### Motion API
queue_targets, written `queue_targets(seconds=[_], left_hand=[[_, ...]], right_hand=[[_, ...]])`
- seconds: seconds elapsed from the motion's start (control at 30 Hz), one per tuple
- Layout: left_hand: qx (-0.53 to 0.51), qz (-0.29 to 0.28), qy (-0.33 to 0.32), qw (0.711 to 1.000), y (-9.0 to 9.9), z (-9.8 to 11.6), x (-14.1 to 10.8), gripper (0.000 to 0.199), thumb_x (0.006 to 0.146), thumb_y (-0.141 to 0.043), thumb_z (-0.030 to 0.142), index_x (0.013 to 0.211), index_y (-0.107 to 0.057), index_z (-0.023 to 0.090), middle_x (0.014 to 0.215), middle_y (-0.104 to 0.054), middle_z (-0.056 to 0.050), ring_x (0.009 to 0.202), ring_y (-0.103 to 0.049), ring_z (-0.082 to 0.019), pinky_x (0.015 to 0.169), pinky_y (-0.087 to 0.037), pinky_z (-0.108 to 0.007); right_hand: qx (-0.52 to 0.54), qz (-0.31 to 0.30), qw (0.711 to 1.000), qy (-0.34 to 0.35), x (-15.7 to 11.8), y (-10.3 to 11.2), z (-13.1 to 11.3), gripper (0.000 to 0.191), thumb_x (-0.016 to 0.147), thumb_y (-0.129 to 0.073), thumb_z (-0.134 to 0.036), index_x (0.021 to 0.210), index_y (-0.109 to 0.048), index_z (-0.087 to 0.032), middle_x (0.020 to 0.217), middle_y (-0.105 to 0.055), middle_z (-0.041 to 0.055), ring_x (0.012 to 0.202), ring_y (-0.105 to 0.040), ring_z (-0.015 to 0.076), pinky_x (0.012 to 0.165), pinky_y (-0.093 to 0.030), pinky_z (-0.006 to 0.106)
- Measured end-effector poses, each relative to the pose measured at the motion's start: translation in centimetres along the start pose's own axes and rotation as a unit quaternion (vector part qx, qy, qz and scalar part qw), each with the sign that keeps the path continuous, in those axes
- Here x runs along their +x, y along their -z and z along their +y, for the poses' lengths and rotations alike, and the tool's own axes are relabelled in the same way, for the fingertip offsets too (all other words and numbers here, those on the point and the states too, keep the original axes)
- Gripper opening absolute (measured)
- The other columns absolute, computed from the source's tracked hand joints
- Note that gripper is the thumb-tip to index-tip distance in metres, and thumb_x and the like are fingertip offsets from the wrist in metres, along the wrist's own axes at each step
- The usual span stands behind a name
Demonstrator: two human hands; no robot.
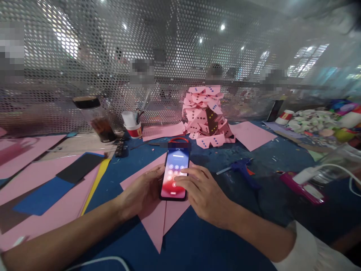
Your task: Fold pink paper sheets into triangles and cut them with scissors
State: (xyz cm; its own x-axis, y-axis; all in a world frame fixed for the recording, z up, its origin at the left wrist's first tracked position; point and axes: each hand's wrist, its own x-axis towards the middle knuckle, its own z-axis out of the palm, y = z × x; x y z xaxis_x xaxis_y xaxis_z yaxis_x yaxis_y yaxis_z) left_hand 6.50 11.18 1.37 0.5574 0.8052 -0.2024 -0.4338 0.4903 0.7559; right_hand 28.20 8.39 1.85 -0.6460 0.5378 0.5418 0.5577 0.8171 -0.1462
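A smartphone with a lit number keypad on its screen is in the middle of the head view, tilted up toward me. My left hand grips it along its left edge; some of those fingers are hidden behind it. Over the lower right of the screen, my right hand reaches in with fingers extended, fingertips at the keypad and holding nothing. Pink folded paper lies beneath the phone on the blue table. A red loop shows at the phone's top end.
Behind stands a stack of pink folded paper pieces with dots, before a perforated metal screen. Rightward lie a blue glue gun and a magenta device. Colored sheets, a jar and a paper cup are leftward.
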Motion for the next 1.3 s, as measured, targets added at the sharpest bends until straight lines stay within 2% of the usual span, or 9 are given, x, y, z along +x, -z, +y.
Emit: queue_targets(seconds=[0.37, 0.63, 0.83, 1.03, 1.2, 1.3], left_hand=[[-0.01, -0.018, -0.006, 1.0, 1.2, -0.3, 0.2, 0.041, 0.095, -0.062, 0.038, 0.13, -0.065, 0.018, 0.125, -0.07, -0.014, 0.115, -0.065, -0.031, 0.099, -0.05, -0.042], [-0.006, -0.021, -0.005, 1.0, 0.6, -0.2, 0.1, 0.043, 0.094, -0.063, 0.039, 0.132, -0.065, 0.018, 0.124, -0.071, -0.015, 0.116, -0.065, -0.032, 0.099, -0.05, -0.042], [-0.006, -0.003, -0.006, 1.0, 1.1, -0.3, 0.2, 0.037, 0.098, -0.058, 0.037, 0.129, -0.065, 0.018, 0.126, -0.07, -0.013, 0.115, -0.065, -0.03, 0.102, -0.048, -0.042], [-0.001, 0.005, -0.005, 1.0, 1.1, -0.4, 0.2, 0.039, 0.1, -0.055, 0.037, 0.134, -0.062, 0.018, 0.131, -0.067, -0.014, 0.124, -0.061, -0.032, 0.105, -0.047, -0.044], [-0.007, 0.022, 0.006, 1.0, 0.9, -0.2, 0.1, 0.03, 0.098, -0.059, 0.035, 0.122, -0.067, 0.02, 0.127, -0.07, -0.012, 0.117, -0.065, -0.03, 0.1, -0.049, -0.041], [0.003, 0.009, -0.003, 1.0, 0.6, 0.0, -0.1, 0.033, 0.1, -0.056, 0.036, 0.126, -0.066, 0.019, 0.131, -0.068, -0.012, 0.121, -0.063, -0.03, 0.105, -0.047, -0.043]], right_hand=[[0.019, -0.015, 1.0, -0.001, -0.2, 0.0, 0.0, 0.045, 0.093, -0.045, -0.003, 0.134, -0.054, -0.022, 0.133, -0.067, 0.006, 0.131, -0.052, 0.0247, 0.116, -0.038, 0.051], [0.014, -0.024, 1.0, -0.002, -0.2, -0.1, 0.0, 0.043, 0.095, -0.043, -0.004, 0.134, -0.053, -0.02, 0.132, -0.066, 0.0072, 0.131, -0.051, 0.0258, 0.115, -0.038, 0.051], [0.013, -0.018, 1.0, -0.001, -0.2, 0.0, 0.0, 0.041, 0.094, -0.044, -0.004, 0.131, -0.054, -0.018, 0.13, -0.067, 0.0075, 0.128, -0.052, 0.0254, 0.113, -0.039, 0.049], [0.029, 0.013, 0.999, -0.01, -0.1, 0.0, 0.0, 0.042, 0.093, -0.046, -0.004, 0.132, -0.053, -0.021, 0.127, -0.068, 0.0064, 0.127, -0.054, 0.0245, 0.112, -0.04, 0.049], [0.038, 0.059, 0.997, -0.03, -0.1, 0.0, 0.1, 0.044, 0.092, -0.046, -0.002, 0.13, -0.052, -0.023, 0.124, -0.069, 0.0054, 0.126, -0.054, 0.0229, 0.114, -0.038, 0.049], [0.045, 0.079, 0.994, -0.053, -0.1, 0.1, 0.2, 0.046, 0.091, -0.046, 0.0, 0.129, -0.052, -0.024, 0.119, -0.07, 0.0046, 0.125, -0.055, 0.0218, 0.113, -0.039, 0.048]])
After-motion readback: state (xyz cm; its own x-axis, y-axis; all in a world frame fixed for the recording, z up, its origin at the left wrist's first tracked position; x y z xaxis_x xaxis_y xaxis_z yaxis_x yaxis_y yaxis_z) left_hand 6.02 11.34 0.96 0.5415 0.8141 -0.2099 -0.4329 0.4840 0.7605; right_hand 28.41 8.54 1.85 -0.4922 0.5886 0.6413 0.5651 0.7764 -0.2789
